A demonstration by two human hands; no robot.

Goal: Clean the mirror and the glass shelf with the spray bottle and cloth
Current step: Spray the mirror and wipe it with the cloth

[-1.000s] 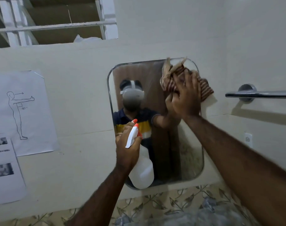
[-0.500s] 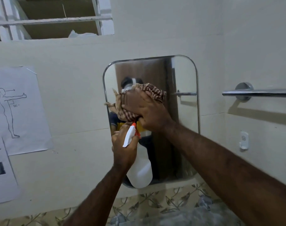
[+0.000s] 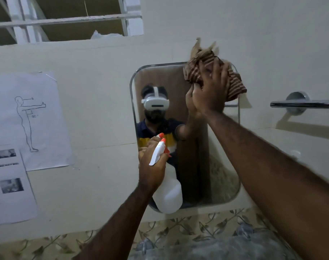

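- Pale wall tiles carry the mirror [image 3: 160, 81], which hangs upright with its long axis vertical. A chrome towel bar [image 3: 302, 104] is fixed well to its right, and printed sheets [image 3: 32, 119] are stuck up to its left.
- The fingers [image 3: 216, 68] of the right hand [image 3: 208, 91] are spread and bent over the bunched striped cloth [image 3: 235, 85]. They grip it and press it to the glass at the mirror's top right corner, and some of the cloth overhangs the top and right edges.
- From those fingers almost all the glass lies down and to the left, so I judge the next wipe must run along that way.
- The left hand [image 3: 150, 166] is wrapped round the neck of the spray bottle [image 3: 168, 194]. It is held low before the mirror's lower left part, with the nozzle toward the glass.
- Only the right hand is on the glass.
- The glass shelf cannot be told for certain; a blurred grey surface [image 3: 216, 248] at the bottom edge may be it.
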